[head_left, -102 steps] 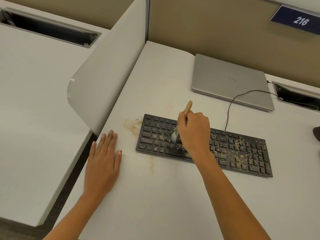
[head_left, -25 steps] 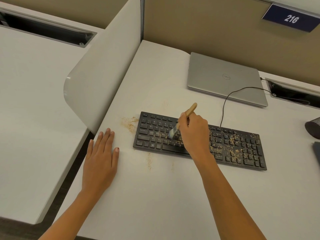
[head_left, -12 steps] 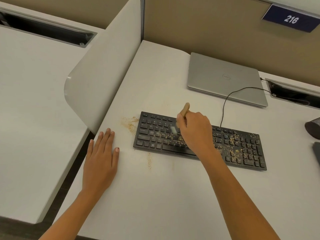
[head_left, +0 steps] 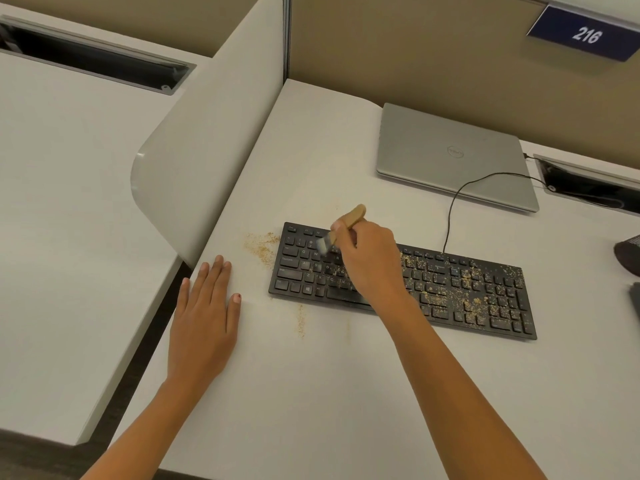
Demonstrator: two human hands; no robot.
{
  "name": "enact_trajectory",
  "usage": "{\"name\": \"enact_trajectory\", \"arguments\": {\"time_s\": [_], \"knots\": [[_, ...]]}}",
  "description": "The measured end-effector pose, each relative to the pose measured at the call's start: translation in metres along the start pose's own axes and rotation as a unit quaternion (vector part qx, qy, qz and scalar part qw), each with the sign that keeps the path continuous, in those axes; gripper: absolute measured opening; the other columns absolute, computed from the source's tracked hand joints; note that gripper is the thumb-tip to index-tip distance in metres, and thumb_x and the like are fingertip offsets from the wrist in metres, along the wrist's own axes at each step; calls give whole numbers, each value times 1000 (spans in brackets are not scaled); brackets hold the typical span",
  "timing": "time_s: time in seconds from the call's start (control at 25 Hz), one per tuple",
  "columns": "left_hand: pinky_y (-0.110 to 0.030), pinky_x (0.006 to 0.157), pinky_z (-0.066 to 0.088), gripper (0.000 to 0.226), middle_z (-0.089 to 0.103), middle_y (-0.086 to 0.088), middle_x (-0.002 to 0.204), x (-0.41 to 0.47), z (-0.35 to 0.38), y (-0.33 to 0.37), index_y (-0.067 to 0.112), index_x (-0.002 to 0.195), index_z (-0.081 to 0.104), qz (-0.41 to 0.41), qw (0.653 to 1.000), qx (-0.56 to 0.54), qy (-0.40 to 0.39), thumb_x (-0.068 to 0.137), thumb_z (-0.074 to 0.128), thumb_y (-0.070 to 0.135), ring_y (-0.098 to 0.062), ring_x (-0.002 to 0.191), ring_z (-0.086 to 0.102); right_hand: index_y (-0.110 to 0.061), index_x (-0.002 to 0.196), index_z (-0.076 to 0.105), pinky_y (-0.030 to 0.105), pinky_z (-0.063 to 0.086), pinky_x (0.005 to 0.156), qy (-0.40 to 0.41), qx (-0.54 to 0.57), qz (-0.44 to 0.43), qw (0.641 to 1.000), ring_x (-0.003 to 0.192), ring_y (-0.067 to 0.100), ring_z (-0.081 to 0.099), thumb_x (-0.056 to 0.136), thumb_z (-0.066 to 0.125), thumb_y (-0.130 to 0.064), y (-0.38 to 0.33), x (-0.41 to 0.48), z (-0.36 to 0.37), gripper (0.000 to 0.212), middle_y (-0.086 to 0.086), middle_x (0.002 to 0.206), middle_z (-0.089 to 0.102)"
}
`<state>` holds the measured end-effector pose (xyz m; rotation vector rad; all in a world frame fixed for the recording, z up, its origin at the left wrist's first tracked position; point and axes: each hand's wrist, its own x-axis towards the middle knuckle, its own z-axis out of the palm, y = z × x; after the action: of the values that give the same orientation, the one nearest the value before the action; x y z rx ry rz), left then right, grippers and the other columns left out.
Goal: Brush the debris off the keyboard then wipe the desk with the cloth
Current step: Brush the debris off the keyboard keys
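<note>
Roughly a third done, I'd say. Right hand (head_left: 370, 261) grips the wooden brush (head_left: 349, 220), bristles on the upper-left keys of the keyboard (head_left: 450, 292), which sits mid-counter (head_left: 311, 393). Left hand (head_left: 204, 313) lies flat and open on the counter beside it. Left keys look mostly clean, but the right half's covered in debris (head_left: 464, 292), plus crumbs (head_left: 261, 245) on the counter. Wiping's not started yet, and I can't spot a cloth.
</note>
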<state>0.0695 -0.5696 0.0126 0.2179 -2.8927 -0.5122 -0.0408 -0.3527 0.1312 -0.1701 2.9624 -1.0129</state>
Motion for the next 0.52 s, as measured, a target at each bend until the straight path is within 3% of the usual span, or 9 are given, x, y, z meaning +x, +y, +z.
{"name": "enact_trajectory", "arguments": {"time_s": [0.16,0.36,0.52], "knots": [[-36,124,3,61,23,-2,162,-1,1,0,11,156,26,-2,1000,-3,-1,103,18,41,-14,151,11,-6,76,63,35,42,51,-15,-19,5,1000,50,17,47,100,42,-29,-1,-3,4,40,3,58,58],[-39,124,6,61,24,-2,162,0,0,-1,11,155,26,-1,1000,-2,0,103,19,40,-14,151,11,-6,69,57,26,30,49,-6,-23,-13,1000,45,13,41,101,41,-26,-3,-7,4,42,-3,49,47],[-39,124,6,61,25,-2,162,0,0,0,10,155,28,-1,1000,-9,1,102,19,40,-15,151,13,-17,84,65,27,37,57,-37,-3,-88,995,61,12,53,102,40,-32,-8,-5,8,34,-9,63,57]]}}
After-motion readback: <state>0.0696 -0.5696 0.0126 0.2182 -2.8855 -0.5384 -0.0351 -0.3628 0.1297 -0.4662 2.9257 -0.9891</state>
